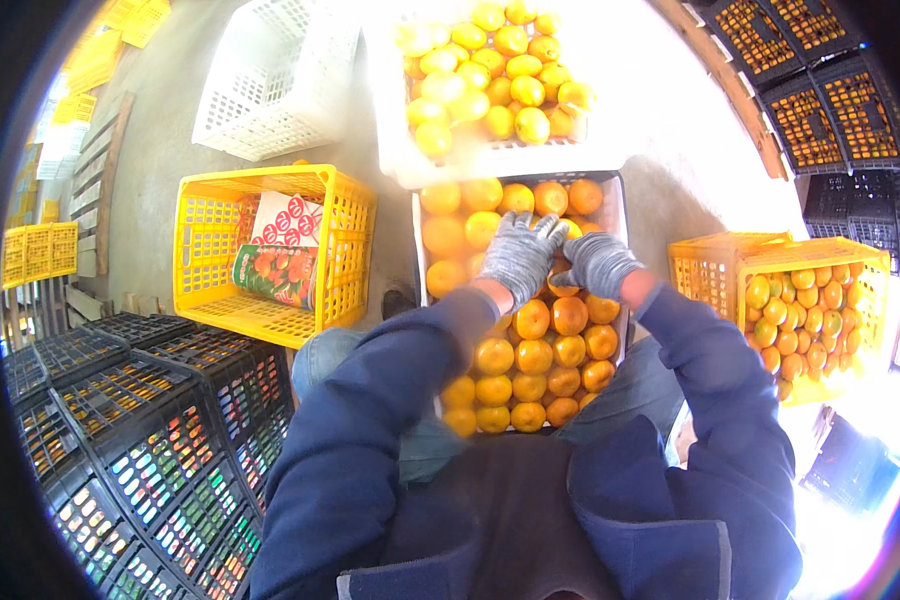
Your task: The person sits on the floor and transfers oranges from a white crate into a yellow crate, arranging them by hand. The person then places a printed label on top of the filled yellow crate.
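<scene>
In front of me stands a pale-walled crate [619,217] with rows of orange citrus fruit [532,356] in it. Both my hands wear grey knit gloves and are close together over the fruit in its upper middle. My left hand [521,259] lies palm down on the fruit, its fingers slightly spread. Just right of it, my right hand [602,264] has its fingers and thumb bent inward against fruit. One orange [570,229] shows between the fingertips of the two hands. Whether either hand grips a fruit is hidden by the gloves.
Beyond the crate is a white crate [607,154] of loose citrus, washed out by glare. A yellow crate [345,247] at left holds printed packaging [276,274]. A white crate [270,82] lies behind it. Fruit-filled black crates [142,420] and a yellow fruit crate [814,247] flank me.
</scene>
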Motion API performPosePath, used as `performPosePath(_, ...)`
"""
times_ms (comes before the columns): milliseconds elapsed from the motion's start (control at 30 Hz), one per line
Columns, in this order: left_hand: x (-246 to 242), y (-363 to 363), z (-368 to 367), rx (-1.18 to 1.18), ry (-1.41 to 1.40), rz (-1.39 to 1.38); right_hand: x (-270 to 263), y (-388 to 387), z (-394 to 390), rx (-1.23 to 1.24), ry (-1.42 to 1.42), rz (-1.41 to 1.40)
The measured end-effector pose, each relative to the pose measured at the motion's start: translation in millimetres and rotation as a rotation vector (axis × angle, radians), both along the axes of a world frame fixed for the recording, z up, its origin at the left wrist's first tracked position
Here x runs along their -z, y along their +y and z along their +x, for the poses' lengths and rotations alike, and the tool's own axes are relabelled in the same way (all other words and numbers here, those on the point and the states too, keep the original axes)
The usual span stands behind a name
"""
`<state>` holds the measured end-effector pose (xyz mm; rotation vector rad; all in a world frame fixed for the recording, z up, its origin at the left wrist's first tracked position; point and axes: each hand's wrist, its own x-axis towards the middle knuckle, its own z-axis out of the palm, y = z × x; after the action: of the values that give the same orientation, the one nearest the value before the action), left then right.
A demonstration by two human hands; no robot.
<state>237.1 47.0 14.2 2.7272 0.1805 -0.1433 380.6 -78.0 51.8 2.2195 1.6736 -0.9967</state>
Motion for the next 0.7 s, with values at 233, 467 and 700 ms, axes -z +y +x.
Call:
performPosePath(233, -5.5, 0.0, -5.2, 0.045, 0.008, 0.015, -1.4, 147.4, 110.2, 0.251, 0.100, 0.850)
performPosePath(467, -9.2, 4.1, -1.9, 0.046, 0.045, -0.055, 49.7, 317.0, 156.6, 0.015, -0.421, 0.382)
performPosePath(700, -7.8, 7.7, -4.6, 0.038, -0.025, -0.064, 33.6, 311.4, 169.0, 0.036, -0.333, 0.329)
